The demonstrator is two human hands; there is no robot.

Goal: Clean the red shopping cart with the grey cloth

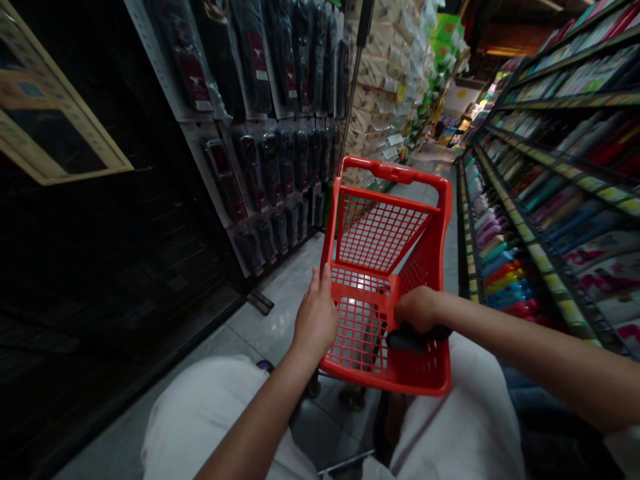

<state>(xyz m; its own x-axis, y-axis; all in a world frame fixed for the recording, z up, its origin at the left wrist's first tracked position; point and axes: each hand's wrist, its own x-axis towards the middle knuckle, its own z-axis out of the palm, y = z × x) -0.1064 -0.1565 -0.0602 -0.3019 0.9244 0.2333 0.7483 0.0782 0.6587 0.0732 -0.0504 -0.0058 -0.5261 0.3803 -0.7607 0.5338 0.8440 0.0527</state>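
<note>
A small red plastic shopping cart (395, 175) with a grid-walled basket stands between my knees. On its left rim rests my left hand (316, 319), fingers stretched out along the edge. My right hand (419, 309) reaches into the basket with its fingers curled closed around a soft-looking black item (413, 339). The kind of this item cannot be made out, and my hand covers part of it. Through the grid of the basket the floor shows.
Hanging packs of dark goods (270, 167) line the left side. A thin pole (353, 100) rises by the cart's far left corner. Stacked wrapped packages (380, 93) stand beyond. Shelves of colourful folded goods (550, 220) run along the right. Tiled floor (280, 327) lies beneath.
</note>
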